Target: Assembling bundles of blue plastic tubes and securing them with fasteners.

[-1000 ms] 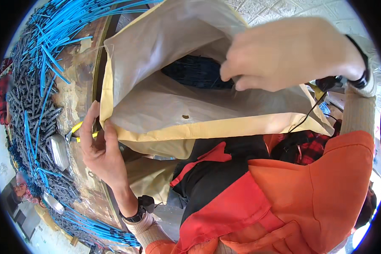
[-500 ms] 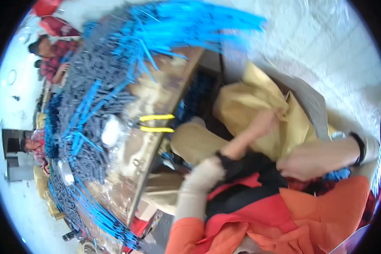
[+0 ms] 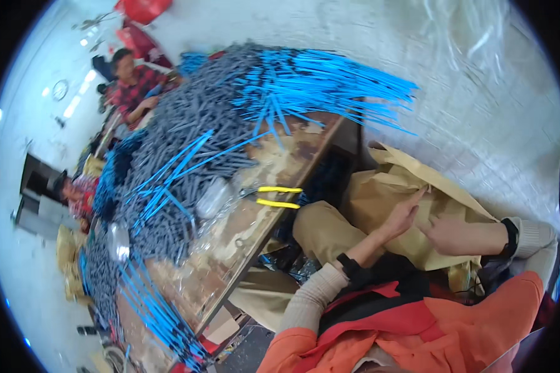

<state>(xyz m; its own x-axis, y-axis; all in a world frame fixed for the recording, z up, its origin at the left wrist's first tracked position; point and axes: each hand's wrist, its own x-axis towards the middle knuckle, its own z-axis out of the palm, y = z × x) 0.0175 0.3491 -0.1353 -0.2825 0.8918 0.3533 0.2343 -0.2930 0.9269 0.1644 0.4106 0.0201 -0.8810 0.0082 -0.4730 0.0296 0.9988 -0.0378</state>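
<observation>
A brown paper-like bag point(image 3: 379, 193) with an open, folded rim stands at the right of the table, by my knees. My left hand point(image 3: 401, 219) is against its upper front, fingers stretched toward the rim, and seems to grip nothing. Close by on the right, my right hand point(image 3: 451, 236) has its fingers curled against the bag's side; what they hold, if anything, is hidden. Dark bands circle both wrists. On the table edge nearest me lie pliers with yellow handles point(image 3: 279, 196), apart from both hands.
On the worn table point(image 3: 227, 255) lie a large heap of grey strip-like pieces point(image 3: 193, 112), a fan of blue strips point(image 3: 330, 87), a bundle of blue strips point(image 3: 162, 311) and a clear plastic container point(image 3: 214, 198). Two people point(image 3: 134, 87) sit across the table.
My head view has shifted, so the table sits farther right and lower. My left hand's fingers have straightened from the bag's folds, and my right hand is nearer the left one.
</observation>
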